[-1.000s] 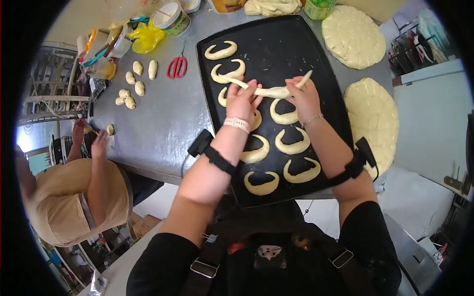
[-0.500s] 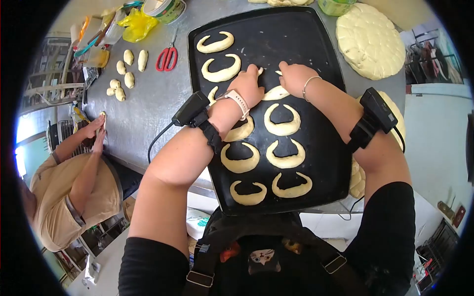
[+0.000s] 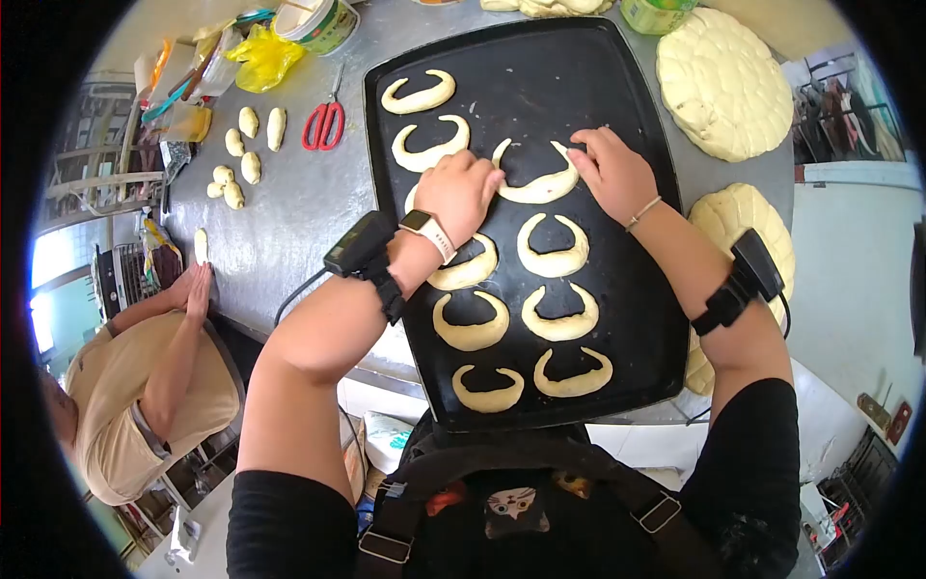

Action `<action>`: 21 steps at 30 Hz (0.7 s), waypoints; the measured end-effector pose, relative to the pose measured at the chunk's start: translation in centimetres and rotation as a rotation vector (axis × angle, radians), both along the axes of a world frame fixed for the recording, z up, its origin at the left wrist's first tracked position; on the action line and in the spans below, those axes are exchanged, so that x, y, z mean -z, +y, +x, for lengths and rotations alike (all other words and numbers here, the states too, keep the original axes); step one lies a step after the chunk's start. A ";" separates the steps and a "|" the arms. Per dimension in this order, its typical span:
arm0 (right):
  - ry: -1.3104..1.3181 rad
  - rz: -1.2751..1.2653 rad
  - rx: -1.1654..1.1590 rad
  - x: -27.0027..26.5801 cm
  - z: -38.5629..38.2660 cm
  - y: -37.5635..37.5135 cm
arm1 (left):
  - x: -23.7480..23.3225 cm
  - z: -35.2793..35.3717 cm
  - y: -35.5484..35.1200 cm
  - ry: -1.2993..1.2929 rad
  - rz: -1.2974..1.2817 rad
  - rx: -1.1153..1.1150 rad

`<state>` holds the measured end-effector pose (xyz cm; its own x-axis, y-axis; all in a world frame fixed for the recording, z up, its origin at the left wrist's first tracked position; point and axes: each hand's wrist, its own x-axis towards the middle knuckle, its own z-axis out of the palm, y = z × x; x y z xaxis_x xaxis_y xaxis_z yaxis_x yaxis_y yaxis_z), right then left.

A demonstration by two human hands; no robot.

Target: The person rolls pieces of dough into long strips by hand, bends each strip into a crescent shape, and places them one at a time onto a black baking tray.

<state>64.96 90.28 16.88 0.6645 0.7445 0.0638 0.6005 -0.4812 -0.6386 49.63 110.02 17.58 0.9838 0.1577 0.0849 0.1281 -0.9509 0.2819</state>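
Several crescent-shaped pieces of dough lie in two columns on a black tray (image 3: 627,386). One wider crescent (image 3: 536,188) is in the right column, its tips pointing up, between my hands. My left hand (image 3: 457,197) rests at its left side, fingers curled together; whether they grip the dough is hidden. At the crescent's right tip is my right hand (image 3: 614,172), thumb and fingers apart, with nothing held between them. Below it lies another crescent (image 3: 553,246). My left hand partly covers a crescent in the left column.
Red-handled scissors (image 3: 323,125), small dough pieces (image 3: 251,167), a yellow bag (image 3: 265,58) and a tub (image 3: 318,24) are on the left. Large scored dough rounds (image 3: 725,85) lie right of the tray. A co-worker's hands (image 3: 196,289) touch dough at the far left.
Both hands have moved apart and slightly down, uncovering the wide crescent with its tips curved up. My right hand has let go of its tip. The co-worker's hands have shifted down, together.
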 end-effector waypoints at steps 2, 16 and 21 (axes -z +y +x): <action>0.008 0.077 0.029 0.8 0.1 0.0 | 0.1 1.0 0.2 -0.089 -0.044 -0.160; -0.031 -0.017 0.025 2.8 1.1 4.0 | 2.8 5.0 1.2 -0.224 -0.307 0.021; -0.141 0.027 -0.038 1.3 -0.6 1.3 | -0.9 3.0 -0.5 -0.074 -0.265 0.306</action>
<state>64.38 91.58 15.61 0.6188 0.7659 0.1747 0.7028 -0.4403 -0.5587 52.66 109.56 18.45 0.9815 -0.1149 0.1531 -0.1789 -0.8350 0.5204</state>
